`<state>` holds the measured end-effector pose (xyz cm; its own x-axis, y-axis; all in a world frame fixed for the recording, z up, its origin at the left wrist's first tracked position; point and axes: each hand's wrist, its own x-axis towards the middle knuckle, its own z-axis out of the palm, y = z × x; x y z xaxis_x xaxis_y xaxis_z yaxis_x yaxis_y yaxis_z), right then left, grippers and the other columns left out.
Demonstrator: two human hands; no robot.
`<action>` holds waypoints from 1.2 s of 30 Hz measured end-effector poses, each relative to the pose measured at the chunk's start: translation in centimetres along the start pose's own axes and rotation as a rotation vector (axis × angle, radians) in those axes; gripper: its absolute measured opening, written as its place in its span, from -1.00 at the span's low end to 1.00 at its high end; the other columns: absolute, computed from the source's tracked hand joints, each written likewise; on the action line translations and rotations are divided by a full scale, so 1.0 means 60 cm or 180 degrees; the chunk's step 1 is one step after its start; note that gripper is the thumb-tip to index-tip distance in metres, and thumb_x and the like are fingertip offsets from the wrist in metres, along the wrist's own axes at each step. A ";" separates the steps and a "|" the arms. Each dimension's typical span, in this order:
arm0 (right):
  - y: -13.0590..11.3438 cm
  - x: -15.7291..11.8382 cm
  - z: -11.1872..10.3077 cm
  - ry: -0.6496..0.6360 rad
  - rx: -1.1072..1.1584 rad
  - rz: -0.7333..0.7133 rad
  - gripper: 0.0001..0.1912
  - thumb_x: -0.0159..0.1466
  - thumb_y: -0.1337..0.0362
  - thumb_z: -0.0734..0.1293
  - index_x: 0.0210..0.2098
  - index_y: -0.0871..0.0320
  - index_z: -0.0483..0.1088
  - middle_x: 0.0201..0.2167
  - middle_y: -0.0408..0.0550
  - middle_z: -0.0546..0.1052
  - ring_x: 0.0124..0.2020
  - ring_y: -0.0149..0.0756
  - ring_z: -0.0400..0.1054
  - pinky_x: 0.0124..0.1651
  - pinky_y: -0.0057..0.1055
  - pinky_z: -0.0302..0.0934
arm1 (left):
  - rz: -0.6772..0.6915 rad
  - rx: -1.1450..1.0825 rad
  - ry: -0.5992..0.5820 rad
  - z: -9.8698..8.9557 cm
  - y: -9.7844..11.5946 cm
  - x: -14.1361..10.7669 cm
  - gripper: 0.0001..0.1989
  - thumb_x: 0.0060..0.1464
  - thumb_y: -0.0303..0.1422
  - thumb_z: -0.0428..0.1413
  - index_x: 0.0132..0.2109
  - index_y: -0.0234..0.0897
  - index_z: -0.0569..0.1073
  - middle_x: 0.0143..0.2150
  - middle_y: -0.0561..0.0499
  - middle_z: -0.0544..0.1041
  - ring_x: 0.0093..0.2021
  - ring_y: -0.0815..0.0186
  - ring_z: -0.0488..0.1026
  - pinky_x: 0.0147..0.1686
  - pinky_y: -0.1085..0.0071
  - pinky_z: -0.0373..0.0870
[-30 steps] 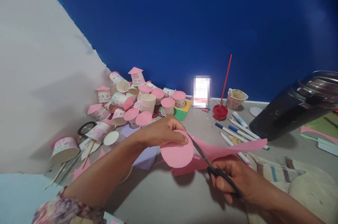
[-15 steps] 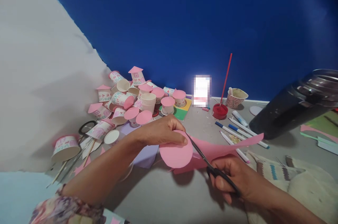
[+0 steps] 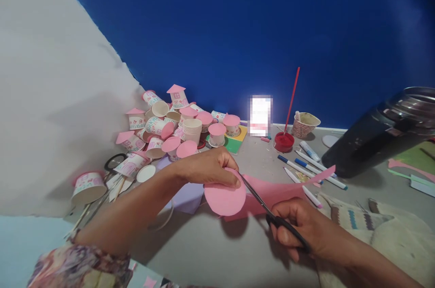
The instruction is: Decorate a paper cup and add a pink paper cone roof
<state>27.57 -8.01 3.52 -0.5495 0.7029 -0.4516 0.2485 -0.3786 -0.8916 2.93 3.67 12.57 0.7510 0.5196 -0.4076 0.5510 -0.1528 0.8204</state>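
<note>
The left hand (image 3: 215, 168) pinches the top of a pink paper disc (image 3: 224, 199) between thumb and fingers, above the grey table (image 3: 210, 254). The right hand (image 3: 295, 229) grips the scissors (image 3: 256, 195) by their handles — blades angled up-left, by the disc's edge and the pink offcut (image 3: 277, 190). Trimming the rim seems in hand; it calls for a steady disc and blades tracking the curve. Both forearms slant inward — left wrist bent, right fingers curled.

A white glare, coarsely pixelated, burns at the far edge of the grey table (image 3: 258, 252). Soft shadows fall beneath the pink paper (image 3: 226, 197); the lens bends the sides, and the upper right corner darkens.
</note>
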 end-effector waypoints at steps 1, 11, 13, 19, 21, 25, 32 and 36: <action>-0.002 0.000 0.000 0.0002 -0.0012 -0.0017 -0.37 0.06 -0.34 0.44 -0.49 0.12 0.30 -0.68 -0.18 0.38 -0.65 -0.49 0.07 -0.57 -0.50 -0.14 | -0.0002 0.0025 -0.0003 0.001 0.001 0.000 -0.65 0.02 -0.31 0.16 -0.61 -0.22 0.20 -0.61 0.16 0.13 -0.58 0.44 0.04 -0.59 0.41 -0.10; 0.004 0.001 -0.001 0.0032 0.0132 -0.0075 -0.36 0.06 -0.33 0.46 -0.50 0.13 0.30 -0.68 -0.19 0.38 -0.66 -0.48 0.11 -0.57 -0.50 -0.10 | -0.0037 0.0109 -0.0030 0.001 0.011 0.002 -0.64 -0.02 -0.33 0.16 -0.63 -0.21 0.17 -0.64 0.16 0.10 -0.61 0.44 0.03 -0.62 0.43 -0.10; 0.005 0.001 -0.002 0.0034 0.0131 -0.0057 -0.34 0.03 -0.35 0.47 -0.48 0.14 0.31 -0.68 -0.20 0.38 -0.66 -0.49 0.10 -0.56 -0.51 -0.11 | -0.0048 0.0145 -0.0048 0.001 0.012 0.001 -0.65 -0.04 -0.34 0.17 -0.63 -0.21 0.16 -0.64 0.16 0.10 -0.61 0.44 0.04 -0.63 0.44 -0.08; 0.013 0.004 -0.007 -0.0080 0.0135 -0.0163 -0.35 0.07 -0.35 0.46 -0.49 0.14 0.31 -0.69 -0.19 0.38 -0.65 -0.50 0.08 -0.57 -0.50 -0.14 | -0.0150 0.0033 -0.0167 -0.004 0.010 -0.002 -0.63 -0.03 -0.36 0.17 -0.62 -0.22 0.14 -0.62 0.16 0.11 -0.60 0.45 0.05 -0.60 0.43 -0.07; 0.018 0.008 -0.009 -0.0025 0.0256 -0.0205 -0.35 0.07 -0.35 0.46 -0.47 0.14 0.32 -0.69 -0.20 0.38 -0.68 -0.50 0.04 -0.60 -0.50 -0.16 | -0.0074 -0.0068 -0.0146 -0.005 -0.001 -0.004 -0.66 0.03 -0.31 0.19 -0.60 -0.25 0.25 -0.61 0.15 0.16 -0.57 0.44 0.09 -0.56 0.43 -0.02; 0.024 0.018 -0.015 0.0528 0.0589 -0.0521 -0.37 0.03 -0.30 0.51 -0.36 0.16 0.41 -0.58 -0.15 0.47 -0.60 -0.44 0.15 -0.53 -0.48 0.04 | 0.0205 -0.0667 0.0203 0.017 -0.035 0.000 -0.64 0.11 -0.21 0.23 -0.53 -0.29 0.37 -0.55 0.14 0.20 -0.50 0.43 0.08 -0.49 0.42 -0.01; 0.021 0.037 -0.004 0.1280 0.0993 -0.0880 -0.41 -0.07 0.02 0.64 -0.15 0.15 0.47 -0.32 -0.11 0.51 -0.35 -0.30 0.34 -0.30 -0.39 0.22 | 0.0110 -0.1913 0.1159 0.133 -0.071 0.044 -0.54 0.02 -0.03 0.34 -0.51 -0.35 0.48 -0.55 0.10 0.33 -0.49 0.43 0.19 -0.48 0.46 0.09; 0.018 0.045 -0.002 0.1787 0.0862 -0.0784 -0.58 -0.07 0.11 0.61 -0.35 0.16 0.44 -0.47 -0.21 0.41 -0.43 -0.37 0.23 -0.37 -0.43 0.11 | 0.0041 -0.2800 0.1087 0.167 -0.088 0.066 -0.47 0.00 0.08 0.33 -0.41 -0.38 0.52 -0.50 0.00 0.49 -0.54 0.40 0.33 -0.50 0.44 0.29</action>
<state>26.46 -6.44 1.34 -0.0480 0.9670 -0.2502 -0.0802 -0.2534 -0.9640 6.63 -1.91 2.64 0.5311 0.7617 -0.3712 -0.0337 0.4567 0.8890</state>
